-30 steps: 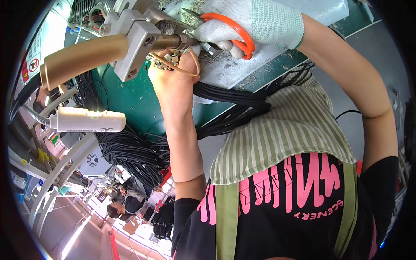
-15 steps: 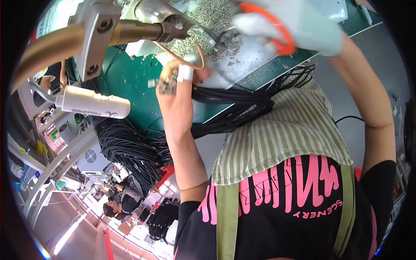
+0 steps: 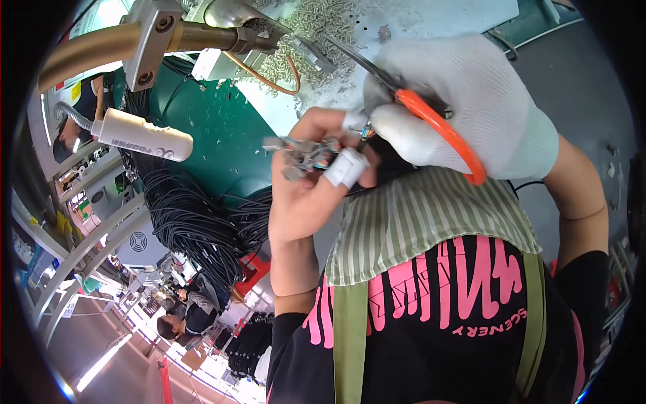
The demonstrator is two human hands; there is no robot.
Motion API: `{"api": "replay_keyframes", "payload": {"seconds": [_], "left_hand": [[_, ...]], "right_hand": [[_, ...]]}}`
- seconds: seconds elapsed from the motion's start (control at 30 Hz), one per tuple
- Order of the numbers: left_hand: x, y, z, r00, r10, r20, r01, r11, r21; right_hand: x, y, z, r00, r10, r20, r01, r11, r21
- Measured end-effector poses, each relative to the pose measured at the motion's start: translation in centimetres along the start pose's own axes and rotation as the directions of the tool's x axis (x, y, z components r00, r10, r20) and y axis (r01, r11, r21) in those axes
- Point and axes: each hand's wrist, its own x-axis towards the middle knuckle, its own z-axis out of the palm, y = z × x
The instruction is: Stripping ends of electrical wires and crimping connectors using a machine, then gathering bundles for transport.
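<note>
My left hand (image 3: 300, 202), with white tape on two fingertips, is closed around black cables (image 3: 390, 161). Several grey metal connector ends (image 3: 306, 156) stick out over its palm, slightly blurred. At its fingertips a cable end shows thin coloured wires (image 3: 367, 130). My right hand (image 3: 474, 101), in a white knit glove, grips scissors (image 3: 441, 131) by their orange handle, the dark blades pointing up and left. The gloved thumb comes right beside the coloured wires; whether it touches them I cannot tell.
A brass-coloured pipe and metal clamp (image 3: 151, 44) overhang the green table (image 3: 215, 141) at upper left. Small metal bits (image 3: 309, 30) litter a white sheet. A white cylinder (image 3: 145, 135) and a thick cable bundle (image 3: 192, 215) are at left. Other people work beyond.
My right hand has come down and left with the scissors, meeting my left hand. The left hand has shifted right and slightly down and turned, bringing the wire end up at its fingertips.
</note>
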Motion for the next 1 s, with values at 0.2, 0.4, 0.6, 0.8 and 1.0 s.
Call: {"api": "replay_keyframes", "payload": {"seconds": [0.2, 0.4, 0.6, 0.8, 1.0], "left_hand": [[-0.2, -1.7, 1.2, 0.910, 0.407, -0.080, -0.312, 0.799, 0.514], [0.1, -0.9, 2.3, 0.972, 0.113, -0.207, -0.070, 0.976, 0.207], [0.7, -0.2, 3.1, 0.961, 0.112, -0.252, -0.084, 0.989, 0.118], [1.3, -1.0, 4.3, 0.918, 0.226, -0.325, -0.155, 0.960, 0.231], [1.3, -0.8, 3.9, 0.913, 0.252, -0.320, -0.138, 0.931, 0.337]], "right_hand": [[-0.4, -1.0, -3.1, 0.742, 0.483, 0.464, -0.668, 0.591, 0.453], [-1.9, 1.3, -0.6, 0.993, -0.111, -0.027, 0.110, 0.992, -0.054], [-3.4, 2.4, 1.4, 0.927, -0.289, -0.238, 0.180, 0.901, -0.394], [-4.3, 1.9, 0.4, 0.987, -0.144, -0.067, 0.093, 0.866, -0.491], [-4.5, 2.1, -0.2, 0.996, -0.052, 0.078, 0.059, 0.994, -0.091]]}}
